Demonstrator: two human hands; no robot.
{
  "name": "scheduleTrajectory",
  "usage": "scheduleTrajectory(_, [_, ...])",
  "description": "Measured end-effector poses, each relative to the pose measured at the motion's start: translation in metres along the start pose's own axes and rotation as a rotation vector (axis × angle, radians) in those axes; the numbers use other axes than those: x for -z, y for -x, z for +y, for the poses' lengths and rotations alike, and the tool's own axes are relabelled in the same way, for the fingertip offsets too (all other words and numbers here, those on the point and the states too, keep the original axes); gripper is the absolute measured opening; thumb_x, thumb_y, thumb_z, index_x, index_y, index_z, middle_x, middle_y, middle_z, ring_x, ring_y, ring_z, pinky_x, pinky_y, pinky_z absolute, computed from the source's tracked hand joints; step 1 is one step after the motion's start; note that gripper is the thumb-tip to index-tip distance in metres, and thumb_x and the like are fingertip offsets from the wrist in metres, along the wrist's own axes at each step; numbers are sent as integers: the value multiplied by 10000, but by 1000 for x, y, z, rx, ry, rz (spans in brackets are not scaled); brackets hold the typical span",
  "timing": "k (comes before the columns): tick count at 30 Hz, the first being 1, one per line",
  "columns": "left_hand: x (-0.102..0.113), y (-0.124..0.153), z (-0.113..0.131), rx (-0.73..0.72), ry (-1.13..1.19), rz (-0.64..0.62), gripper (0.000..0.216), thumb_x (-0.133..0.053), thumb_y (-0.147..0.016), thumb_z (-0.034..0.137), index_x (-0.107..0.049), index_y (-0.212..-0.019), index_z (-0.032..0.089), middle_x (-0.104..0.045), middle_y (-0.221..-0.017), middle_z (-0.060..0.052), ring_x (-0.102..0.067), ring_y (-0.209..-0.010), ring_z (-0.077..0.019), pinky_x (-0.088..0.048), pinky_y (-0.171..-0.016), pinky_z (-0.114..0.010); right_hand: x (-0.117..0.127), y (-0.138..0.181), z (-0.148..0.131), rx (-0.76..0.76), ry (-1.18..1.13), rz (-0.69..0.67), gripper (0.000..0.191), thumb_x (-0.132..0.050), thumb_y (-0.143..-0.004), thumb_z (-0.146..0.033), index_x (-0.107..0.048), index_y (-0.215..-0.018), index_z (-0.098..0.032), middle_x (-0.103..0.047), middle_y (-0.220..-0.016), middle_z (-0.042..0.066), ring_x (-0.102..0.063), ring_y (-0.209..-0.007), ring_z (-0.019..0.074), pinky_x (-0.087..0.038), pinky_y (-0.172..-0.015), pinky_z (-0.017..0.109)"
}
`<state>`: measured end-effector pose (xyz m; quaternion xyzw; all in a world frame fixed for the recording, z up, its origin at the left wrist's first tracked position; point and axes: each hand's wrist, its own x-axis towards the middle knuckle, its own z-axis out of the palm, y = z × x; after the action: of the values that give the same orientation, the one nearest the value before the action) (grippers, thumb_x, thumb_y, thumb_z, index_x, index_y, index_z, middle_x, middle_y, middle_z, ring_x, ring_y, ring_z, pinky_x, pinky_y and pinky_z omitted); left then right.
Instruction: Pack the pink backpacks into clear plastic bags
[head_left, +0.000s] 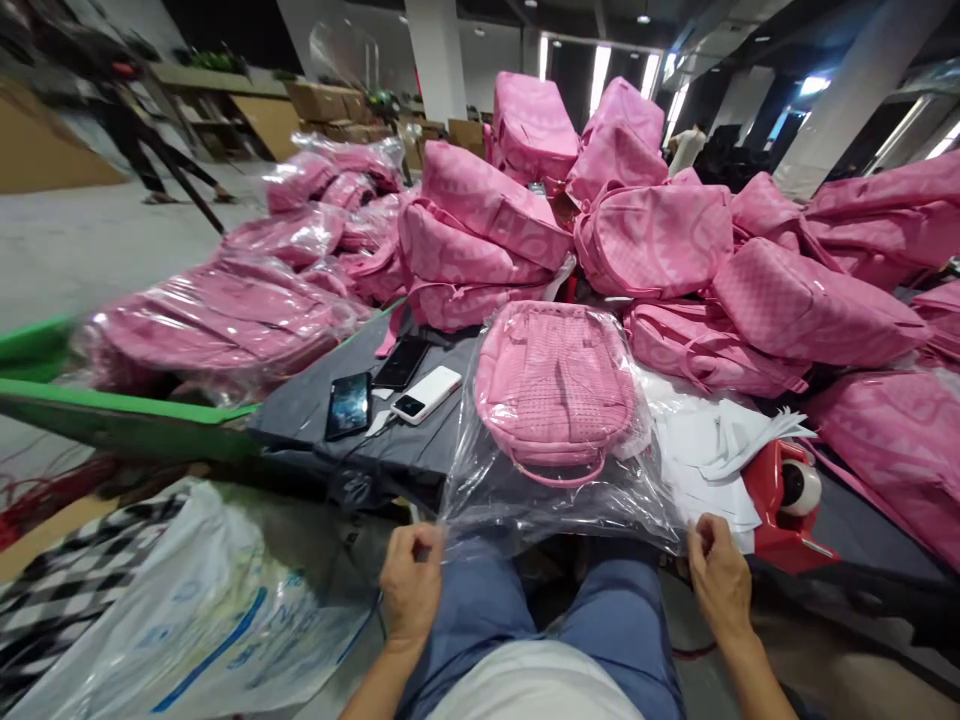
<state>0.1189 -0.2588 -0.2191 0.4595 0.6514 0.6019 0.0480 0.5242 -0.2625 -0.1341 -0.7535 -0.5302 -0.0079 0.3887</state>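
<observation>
Left hand [412, 582] and right hand [718, 578] each pinch 1 corner of the clear bag [559, 512], so uneven pulling could tear it or tilt the pink backpack [556, 385] inside.

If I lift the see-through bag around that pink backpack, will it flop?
The clear plastic bag would probably flop where loose and wrinkled. Its shine suggests slipperiness. The rounded pink backpack inside may keep its shape.

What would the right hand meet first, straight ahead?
Likely the white papers, just past the clear plastic bag the right hand pinches; depth is unclear, it might pass above them.
</observation>
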Motion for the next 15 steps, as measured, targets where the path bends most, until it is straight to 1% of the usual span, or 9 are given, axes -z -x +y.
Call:
scheduleTrajectory(2, [6, -10, 0, 38, -33, 136, 372, -623, -881, 512, -480, -707, 216, -504, -711, 1, -489, -673, -177, -406, -688, -306, 1, -3, 3, -71, -71, -9, 624, -387, -801, -869, -453, -769, -249, -538, -592, 9, -493, -503, 174, -405, -552, 321])
scheduleTrajectory(3, [9, -14, 0, 78, -38, 165, 382, -635, -857, 544, -492, -735, 212, -522, -734, -4, -503, -687, -180, -415, -707, -315, 1, -3, 7, -126, -133, -42, 610, -443, -782, -862, -430, -760, -252, -495, -547, -20, -460, -471, 159, -397, -525, 308])
scheduleTrajectory(4, [12, -16, 0, 143, -17, 158, 402, -642, -828, 585, -514, -784, 206, -551, -765, -13, -535, -703, -186, -432, -722, -324, 2, -3, 12, -184, -210, -88, 611, -502, -753, -859, -412, -759, -255, -461, -517, -42, -437, -450, 149, -387, -495, 295])
scheduleTrajectory(6, [18, -14, 1, 322, 80, 45, 498, -630, -775, 667, -544, -918, 198, -613, -807, -29, -609, -717, -207, -474, -725, -337, 4, 1, 21, -278, -367, -171, 632, -602, -697, -850, -401, -765, -254, -449, -500, -58, -435, -441, 141, -376, -451, 275])
scheduleTrajectory(8, [23, -5, 1, 467, 151, -65, 623, -613, -726, 736, -555, -1034, 198, -657, -783, -31, -652, -690, -224, -500, -703, -338, 7, 7, 28, -306, -475, -189, 634, -684, -668, -813, -414, -764, -247, -482, -518, -52, -455, -457, 137, -396, -445, 263])
scheduleTrajectory(10, [27, 6, 1, 540, 121, -118, 732, -588, -680, 788, -574, -1116, 200, -670, -723, -22, -660, -665, -237, -507, -720, -352, 13, 14, 31, -290, -527, -181, 609, -739, -670, -757, -434, -751, -236, -517, -545, -38, -471, -479, 131, -428, -460, 257])
scheduleTrajectory(12, [34, 15, -2, 602, 59, -151, 845, -561, -633, 816, -591, -1202, 191, -678, -698, -22, -661, -661, -252, -506, -778, -387, 21, 20, 34, -295, -568, -173, 591, -759, -682, -722, -431, -738, -233, -518, -549, -35, -477, -485, 130, -439, -451, 252])
scheduleTrajectory(14, [43, 18, -7, 675, 73, -217, 925, -599, -576, 788, -587, -1271, 178, -696, -721, -28, -665, -690, -265, -500, -864, -421, 29, 23, 36, -326, -586, -146, 588, -785, -663, -704, -455, -765, -228, -533, -589, -29, -513, -519, 140, -454, -445, 246])
scheduleTrajectory(15, [48, 18, -10, 714, 112, -260, 932, -649, -545, 739, -586, -1288, 181, -720, -781, -37, -677, -746, -269, -491, -918, -423, 33, 22, 37, -346, -588, -127, 593, -800, -644, -699, -484, -805, -223, -559, -633, -18, -550, -558, 153, -478, -461, 250])
